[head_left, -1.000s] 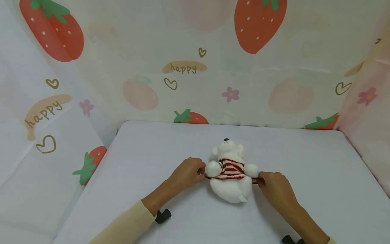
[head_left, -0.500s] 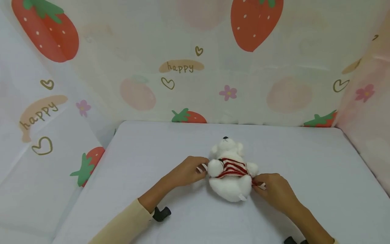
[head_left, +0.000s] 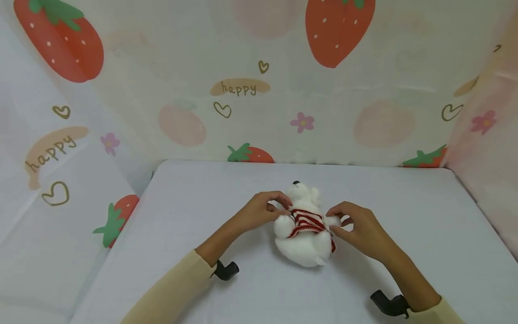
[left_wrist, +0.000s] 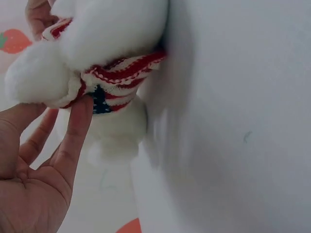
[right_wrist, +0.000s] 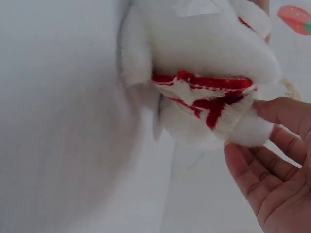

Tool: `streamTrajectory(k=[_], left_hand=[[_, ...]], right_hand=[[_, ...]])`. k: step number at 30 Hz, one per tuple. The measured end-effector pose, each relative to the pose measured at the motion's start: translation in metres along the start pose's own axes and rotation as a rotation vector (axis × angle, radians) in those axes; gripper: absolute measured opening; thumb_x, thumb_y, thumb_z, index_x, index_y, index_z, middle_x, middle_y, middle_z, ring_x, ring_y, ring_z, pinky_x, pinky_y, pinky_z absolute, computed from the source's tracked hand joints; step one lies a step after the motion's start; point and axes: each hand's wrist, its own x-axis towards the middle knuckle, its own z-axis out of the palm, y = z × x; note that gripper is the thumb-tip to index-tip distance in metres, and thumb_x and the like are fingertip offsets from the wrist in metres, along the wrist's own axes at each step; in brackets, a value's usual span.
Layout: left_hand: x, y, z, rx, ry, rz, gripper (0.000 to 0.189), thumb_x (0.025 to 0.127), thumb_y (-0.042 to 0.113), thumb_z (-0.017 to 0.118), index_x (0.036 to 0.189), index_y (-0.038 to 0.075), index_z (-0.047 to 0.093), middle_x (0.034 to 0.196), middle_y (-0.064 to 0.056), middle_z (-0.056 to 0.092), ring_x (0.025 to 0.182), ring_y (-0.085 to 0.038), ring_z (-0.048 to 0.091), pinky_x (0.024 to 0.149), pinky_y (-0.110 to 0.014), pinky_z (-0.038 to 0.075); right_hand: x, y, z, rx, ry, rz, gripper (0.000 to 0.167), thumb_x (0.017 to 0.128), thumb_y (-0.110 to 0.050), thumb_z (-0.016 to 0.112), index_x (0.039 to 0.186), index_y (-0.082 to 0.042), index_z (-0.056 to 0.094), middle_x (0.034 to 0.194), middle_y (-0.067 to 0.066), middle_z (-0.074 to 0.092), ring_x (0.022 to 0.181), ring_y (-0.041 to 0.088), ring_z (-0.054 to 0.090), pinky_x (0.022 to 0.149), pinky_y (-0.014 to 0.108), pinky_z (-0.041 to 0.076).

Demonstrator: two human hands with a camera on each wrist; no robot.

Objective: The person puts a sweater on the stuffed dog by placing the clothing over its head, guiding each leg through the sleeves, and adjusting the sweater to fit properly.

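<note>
A white plush bear lies on its back on the white table, head toward the far side. It wears a red-and-white striped knit sweater with a dark blue patch, seen in the left wrist view. My left hand has thumb and fingertips about the bear's arm at the left, against the sleeve edge. On the other side my right hand pinches the other arm at its cuff between thumb and finger. A bit of red sweater hem hangs by the bear's right-hand side.
The white tabletop reaches back to a curtain printed with strawberries, hearts and flowers, which also runs along both sides. Black wrist mounts stick out beneath both forearms, close over the table.
Both hands have let go of the sweater's lower hem and moved up to the bear's arms. The stretched hem has slackened; the bear has shifted slightly left.
</note>
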Motion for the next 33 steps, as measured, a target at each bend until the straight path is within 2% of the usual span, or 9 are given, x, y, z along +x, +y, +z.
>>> streamTrajectory(k=[6, 13, 16, 20, 22, 25, 28, 33], left_hand=[[0.003, -0.003, 0.003, -0.004, -0.015, 0.014, 0.021, 0.091, 0.007, 0.076, 0.111, 0.011, 0.071, 0.108, -0.003, 0.068, 0.096, -0.03, 0.068, 0.072, -0.025, 0.055], [0.003, -0.001, 0.005, 0.012, -0.019, -0.007, 0.022, 0.091, 0.009, 0.077, 0.112, 0.012, 0.07, 0.107, -0.003, 0.067, 0.072, -0.017, 0.069, 0.068, -0.023, 0.053], [0.004, -0.002, 0.005, 0.03, -0.013, -0.004, 0.024, 0.092, 0.011, 0.076, 0.115, 0.013, 0.07, 0.105, -0.002, 0.067, 0.072, -0.017, 0.068, 0.068, -0.024, 0.053], [0.008, -0.003, 0.006, 0.107, -0.009, 0.028, 0.025, 0.095, 0.018, 0.074, 0.12, 0.016, 0.069, 0.1, 0.0, 0.066, 0.082, -0.017, 0.065, 0.073, -0.025, 0.053], [0.011, -0.003, 0.007, 0.142, -0.011, 0.04, 0.022, 0.096, 0.023, 0.073, 0.117, 0.017, 0.069, 0.096, 0.001, 0.065, 0.083, -0.016, 0.063, 0.075, -0.025, 0.052], [0.016, -0.003, 0.009, 0.176, -0.007, 0.052, 0.013, 0.096, 0.026, 0.073, 0.104, 0.016, 0.069, 0.091, 0.003, 0.064, 0.08, -0.014, 0.061, 0.074, -0.026, 0.051], [0.019, -0.003, 0.011, 0.228, 0.04, 0.043, 0.011, 0.097, 0.026, 0.072, 0.093, 0.018, 0.067, 0.086, 0.005, 0.064, 0.075, -0.011, 0.06, 0.068, -0.025, 0.049], [0.019, -0.001, 0.01, 0.336, 0.183, 0.008, 0.011, 0.097, 0.024, 0.069, 0.086, 0.02, 0.068, 0.081, 0.009, 0.065, 0.064, -0.007, 0.058, 0.055, -0.025, 0.044]], right_hand=[[0.008, 0.002, 0.01, -0.012, -0.014, 0.033, 0.023, 0.084, -0.003, 0.082, 0.104, -0.011, 0.073, 0.102, -0.003, 0.072, 0.092, 0.016, 0.068, 0.077, 0.031, 0.059], [0.011, 0.002, 0.022, -0.01, 0.067, 0.09, 0.018, 0.083, -0.003, 0.081, 0.094, -0.012, 0.071, 0.093, -0.003, 0.073, 0.084, 0.015, 0.067, 0.072, 0.03, 0.058], [0.01, 0.004, 0.023, 0.001, 0.083, 0.093, 0.017, 0.084, 0.0, 0.078, 0.091, -0.014, 0.071, 0.091, -0.004, 0.072, 0.084, 0.013, 0.065, 0.071, 0.03, 0.057], [0.009, 0.006, 0.023, 0.025, 0.088, 0.065, 0.023, 0.085, 0.003, 0.077, 0.09, -0.019, 0.076, 0.091, -0.01, 0.072, 0.085, 0.011, 0.064, 0.07, 0.029, 0.055], [0.009, 0.007, 0.022, 0.034, 0.086, 0.047, 0.026, 0.084, 0.004, 0.078, 0.092, -0.021, 0.078, 0.092, -0.012, 0.072, 0.086, 0.011, 0.065, 0.071, 0.03, 0.056], [0.008, 0.007, 0.022, 0.035, 0.075, 0.044, 0.025, 0.084, 0.003, 0.079, 0.093, -0.021, 0.079, 0.094, -0.012, 0.072, 0.088, 0.011, 0.066, 0.072, 0.031, 0.056], [0.006, 0.006, 0.02, 0.023, 0.065, 0.068, 0.022, 0.085, 0.002, 0.079, 0.096, -0.017, 0.076, 0.097, -0.008, 0.072, 0.091, 0.014, 0.066, 0.073, 0.032, 0.057], [0.003, 0.004, 0.016, -0.025, 0.09, 0.09, 0.024, 0.085, 0.003, 0.078, 0.1, -0.012, 0.068, 0.101, -0.001, 0.072, 0.093, 0.016, 0.066, 0.075, 0.032, 0.057]])
